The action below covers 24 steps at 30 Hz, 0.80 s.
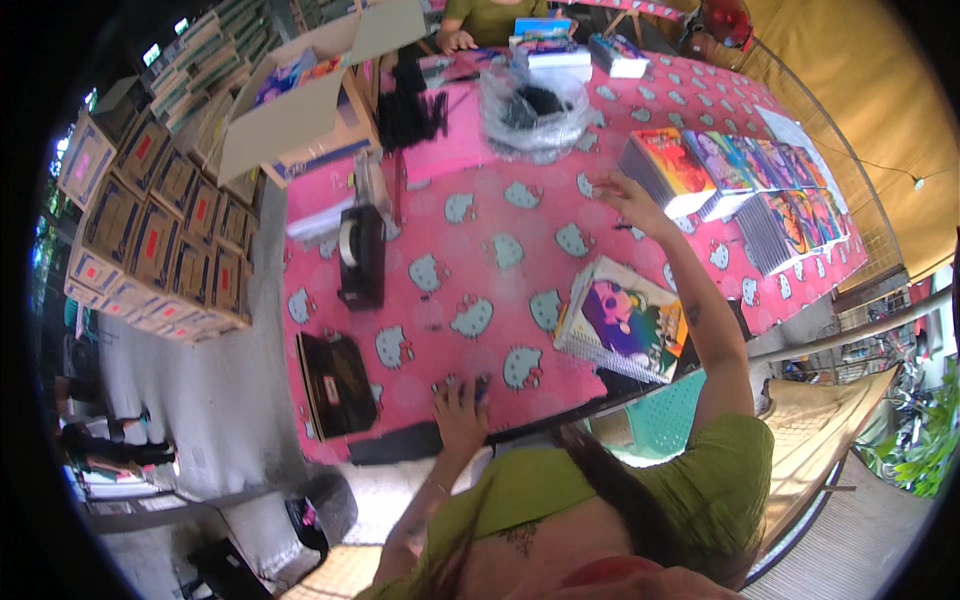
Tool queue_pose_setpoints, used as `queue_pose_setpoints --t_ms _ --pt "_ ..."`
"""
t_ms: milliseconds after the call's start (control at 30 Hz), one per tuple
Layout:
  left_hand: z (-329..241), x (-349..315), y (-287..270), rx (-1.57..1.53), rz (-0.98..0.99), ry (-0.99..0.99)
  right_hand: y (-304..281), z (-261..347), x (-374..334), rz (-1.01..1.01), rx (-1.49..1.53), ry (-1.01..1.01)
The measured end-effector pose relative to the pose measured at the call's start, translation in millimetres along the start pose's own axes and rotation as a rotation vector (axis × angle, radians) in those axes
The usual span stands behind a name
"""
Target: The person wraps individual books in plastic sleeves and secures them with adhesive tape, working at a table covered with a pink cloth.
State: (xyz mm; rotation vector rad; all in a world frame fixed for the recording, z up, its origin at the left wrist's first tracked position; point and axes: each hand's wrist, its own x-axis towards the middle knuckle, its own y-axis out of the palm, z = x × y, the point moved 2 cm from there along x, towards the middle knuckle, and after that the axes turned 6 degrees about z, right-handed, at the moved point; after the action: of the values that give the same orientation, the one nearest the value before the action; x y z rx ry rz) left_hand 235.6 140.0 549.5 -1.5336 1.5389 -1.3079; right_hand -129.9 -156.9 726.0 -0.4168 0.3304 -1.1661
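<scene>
My right hand (632, 200) reaches over the middle of the table with its fingers apart and nothing in them. It is nearest to the stacked notebooks with a red and orange cover (672, 163). Close to the table's front edge is my left hand (460, 408), its fingers bent around a small dark object (482, 388) too small to name. Between my arms lies a pile of spiral notebooks (625, 318), the top one showing a colourful cartoon figure. To the left of my left hand sits a dark case or tray (340, 383).
A black device with a pale handle (360, 258) stands at the table's left. Behind it are an open carton (310, 115), black binding strips (412, 118) and a clear plastic bag (535, 110). Across the table shows another person's hand (458, 41). Stacked cartons (160, 215) stand on the left.
</scene>
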Motion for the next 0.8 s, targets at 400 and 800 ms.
queue_pose_setpoints --t_ms 400,800 --pt "-111 61 -28 -1.536 0.378 -0.485 102 30 -123 0.447 -0.783 -0.484" --pt "-140 59 -16 -1.633 0.281 -0.541 120 10 -126 0.372 -0.745 -0.617"
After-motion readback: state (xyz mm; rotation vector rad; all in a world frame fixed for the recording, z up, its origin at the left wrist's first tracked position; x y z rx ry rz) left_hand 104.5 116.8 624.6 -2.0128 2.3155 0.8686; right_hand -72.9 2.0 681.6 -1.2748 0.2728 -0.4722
